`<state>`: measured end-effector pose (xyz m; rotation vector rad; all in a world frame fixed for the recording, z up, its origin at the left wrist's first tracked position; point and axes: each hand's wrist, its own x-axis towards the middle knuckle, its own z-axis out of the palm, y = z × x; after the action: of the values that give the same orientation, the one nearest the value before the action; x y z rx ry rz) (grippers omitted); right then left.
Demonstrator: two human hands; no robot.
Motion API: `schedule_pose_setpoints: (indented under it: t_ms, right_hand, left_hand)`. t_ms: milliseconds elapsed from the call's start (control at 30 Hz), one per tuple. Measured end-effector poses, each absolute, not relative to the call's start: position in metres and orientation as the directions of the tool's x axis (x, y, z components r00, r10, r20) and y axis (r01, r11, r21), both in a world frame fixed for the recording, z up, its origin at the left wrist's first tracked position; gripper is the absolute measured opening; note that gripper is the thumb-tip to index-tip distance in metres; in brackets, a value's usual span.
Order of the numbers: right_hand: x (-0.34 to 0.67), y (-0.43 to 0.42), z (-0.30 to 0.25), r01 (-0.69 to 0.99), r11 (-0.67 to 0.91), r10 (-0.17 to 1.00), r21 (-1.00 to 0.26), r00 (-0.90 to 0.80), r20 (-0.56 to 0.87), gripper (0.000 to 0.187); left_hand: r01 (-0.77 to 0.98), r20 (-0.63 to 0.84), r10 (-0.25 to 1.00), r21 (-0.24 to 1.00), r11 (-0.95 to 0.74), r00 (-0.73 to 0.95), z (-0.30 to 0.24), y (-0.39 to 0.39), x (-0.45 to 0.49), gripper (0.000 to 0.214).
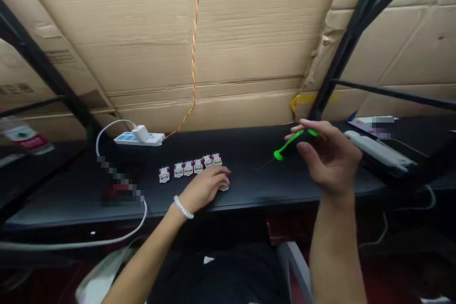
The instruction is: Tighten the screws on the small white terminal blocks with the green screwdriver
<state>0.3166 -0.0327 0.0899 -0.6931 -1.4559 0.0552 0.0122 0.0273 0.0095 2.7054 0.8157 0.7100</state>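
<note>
screwdriver (279, 154) in right hand (329, 156), bottle label (32, 140) blurred.

Power strip (156, 139) and wiring at rear left of black tabletop (245, 145).
White adapter (141, 133) seated in strip, white cable (97, 145) arching left; red-and-yellow twisted wire (194, 57) rises from strip's right end before cardboard backing (256, 47). Labelled bottle (28, 138) at far left; black posts (347, 47) either side.

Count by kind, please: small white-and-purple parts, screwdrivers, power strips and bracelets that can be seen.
White-and-purple parts: 7, one mostly hidden by the left hand
Screwdriver: 1
Power strip: 1
Bracelet: 1
Total: 10
</note>
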Motion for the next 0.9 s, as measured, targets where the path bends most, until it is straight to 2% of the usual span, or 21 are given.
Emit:
schedule_pose_setpoints:
  t_ms: [300,567,900]
  right_hand:
    - [0.311,-0.034,0.091,0.375,0.796,0.457,-0.475,0.144,0.878,0.035]
    - [0.290,-0.030,0.086,0.295,0.816,0.509,-0.497,0.042,0.860,0.041]
    - [0.257,-0.020,0.076,0.232,0.818,0.555,-0.526,-0.081,0.828,0.044]
  left_hand:
    - [0.459,0.317,0.582,0.386,-0.800,0.748,0.011,0.025,0.011,0.023]
    - [0.420,0.307,0.577,0.448,-0.789,0.757,0.007,0.024,0.010,0.017]
    - [0.403,0.303,0.672,0.611,-0.681,0.675,0.008,0.018,0.018,0.008]
